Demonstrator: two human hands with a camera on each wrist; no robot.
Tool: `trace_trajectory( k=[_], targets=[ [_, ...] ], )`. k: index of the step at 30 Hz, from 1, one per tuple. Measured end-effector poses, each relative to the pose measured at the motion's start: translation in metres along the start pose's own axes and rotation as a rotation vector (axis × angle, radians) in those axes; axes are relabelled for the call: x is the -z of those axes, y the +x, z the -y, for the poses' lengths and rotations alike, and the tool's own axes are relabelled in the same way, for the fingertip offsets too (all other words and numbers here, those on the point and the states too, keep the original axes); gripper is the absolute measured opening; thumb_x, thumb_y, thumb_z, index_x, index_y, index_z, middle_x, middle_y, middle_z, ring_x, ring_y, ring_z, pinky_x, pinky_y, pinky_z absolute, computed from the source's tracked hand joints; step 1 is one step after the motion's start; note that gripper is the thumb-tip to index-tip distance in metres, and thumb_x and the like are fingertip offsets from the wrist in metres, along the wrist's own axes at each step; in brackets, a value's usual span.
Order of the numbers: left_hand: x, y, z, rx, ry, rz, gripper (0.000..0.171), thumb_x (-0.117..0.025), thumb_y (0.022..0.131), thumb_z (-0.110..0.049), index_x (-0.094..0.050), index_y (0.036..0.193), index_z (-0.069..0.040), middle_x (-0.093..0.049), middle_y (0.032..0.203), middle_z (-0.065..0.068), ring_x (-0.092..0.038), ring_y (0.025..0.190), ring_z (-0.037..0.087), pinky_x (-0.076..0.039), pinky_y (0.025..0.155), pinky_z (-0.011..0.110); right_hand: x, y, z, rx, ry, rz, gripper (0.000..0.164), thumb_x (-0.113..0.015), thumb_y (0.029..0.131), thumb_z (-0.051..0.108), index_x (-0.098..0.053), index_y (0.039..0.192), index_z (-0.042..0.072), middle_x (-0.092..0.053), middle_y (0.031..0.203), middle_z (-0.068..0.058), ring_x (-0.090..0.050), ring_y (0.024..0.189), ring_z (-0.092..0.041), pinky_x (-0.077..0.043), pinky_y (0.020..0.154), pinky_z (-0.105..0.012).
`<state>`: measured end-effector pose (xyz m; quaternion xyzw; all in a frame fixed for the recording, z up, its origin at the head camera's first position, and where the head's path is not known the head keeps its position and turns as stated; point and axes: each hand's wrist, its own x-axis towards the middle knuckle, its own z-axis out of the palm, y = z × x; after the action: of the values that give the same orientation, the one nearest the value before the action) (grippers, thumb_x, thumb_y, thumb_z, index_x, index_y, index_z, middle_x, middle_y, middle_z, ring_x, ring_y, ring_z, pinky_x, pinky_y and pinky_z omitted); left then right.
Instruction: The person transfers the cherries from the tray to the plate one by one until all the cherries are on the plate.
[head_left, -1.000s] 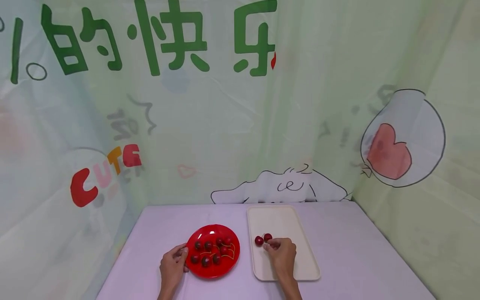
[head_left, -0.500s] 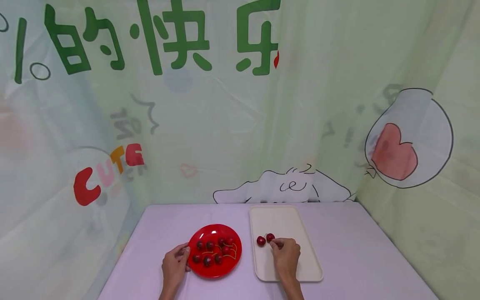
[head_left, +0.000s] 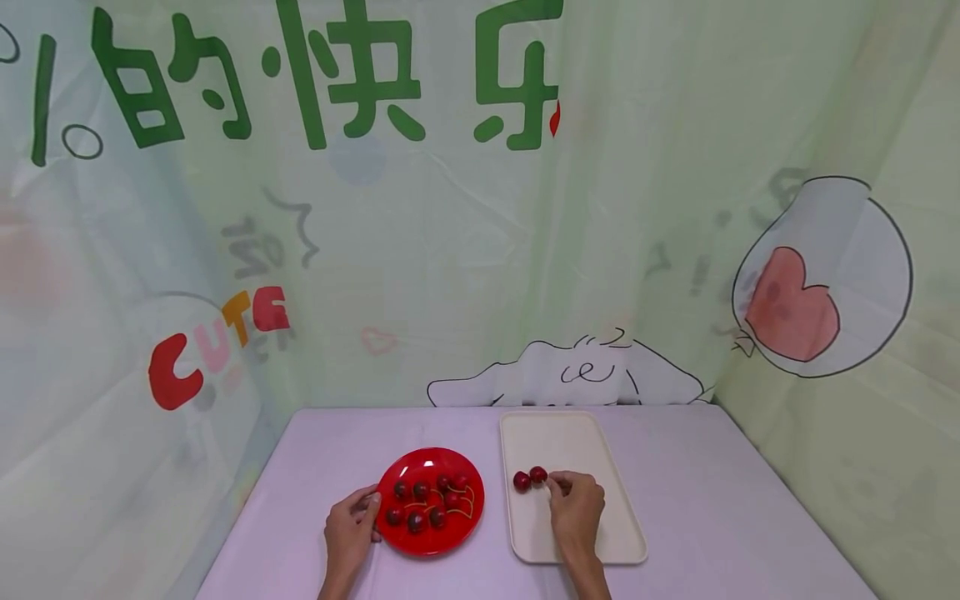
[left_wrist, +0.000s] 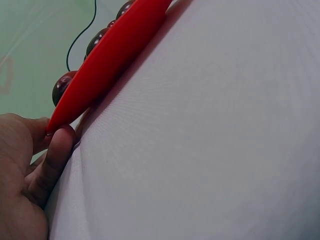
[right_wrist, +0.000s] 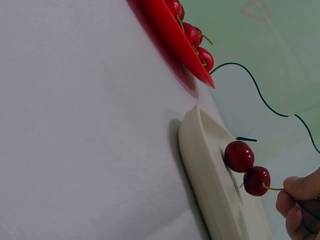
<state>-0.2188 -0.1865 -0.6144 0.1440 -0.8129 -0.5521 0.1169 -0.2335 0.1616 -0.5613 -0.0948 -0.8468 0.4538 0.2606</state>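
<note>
On the left, a red plate (head_left: 427, 546) bears several dark red cherries (head_left: 416, 522) with stems. My left hand (head_left: 348, 525) pinches the plate's left rim, thumb above and finger below, as the left wrist view shows at the rim (left_wrist: 95, 75). To the right lies a cream tray (head_left: 562, 437) with two cherries side by side. My right hand (head_left: 577, 510) is over the tray, and in the right wrist view its thumb and finger pinch the stem of the nearer cherry (right_wrist: 257, 181). The other cherry (right_wrist: 239, 156) touches it.
Plate and tray stand on a table with a pale lilac cloth (head_left: 697, 500), a narrow gap between them. Printed curtains (head_left: 450, 275) enclose the back and both sides.
My right hand's fingertips have moved a little right and away from me, beside the right-hand cherry. The left hand stays on the plate's rim. The head view has shifted slightly.
</note>
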Motion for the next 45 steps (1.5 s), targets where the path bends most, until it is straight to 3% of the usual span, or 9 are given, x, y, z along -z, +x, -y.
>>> trace_trajectory(
  k=[28,45],
  targets=[
    [-0.0004,0.0000,0.0001,-0.022,-0.006,-0.007,0.032,-0.068,0.108,-0.012,-0.072,0.137,0.001,-0.078,0.113,0.021,-0.065,0.052,0.016,-0.057,0.051,0.023,0.0014,0.0040,0.0032,0.138,0.036,-0.108,0.009,-0.082,0.085,-0.016,-0.083,0.091,-0.009,-0.080,0.080,-0.021,-0.072,0.063,-0.022,-0.056,0.054,-0.021],
    [-0.0008,-0.0011,-0.0026,-0.019,0.008,-0.010,0.033,-0.067,0.109,-0.012,-0.072,0.139,0.001,-0.077,0.113,0.020,-0.064,0.053,0.016,-0.056,0.052,0.022,0.0006,0.0052,0.0101,0.133,0.043,-0.124,0.009,-0.083,0.086,-0.015,-0.084,0.092,-0.007,-0.081,0.082,-0.022,-0.073,0.064,-0.024,-0.056,0.057,-0.020]
  ],
)
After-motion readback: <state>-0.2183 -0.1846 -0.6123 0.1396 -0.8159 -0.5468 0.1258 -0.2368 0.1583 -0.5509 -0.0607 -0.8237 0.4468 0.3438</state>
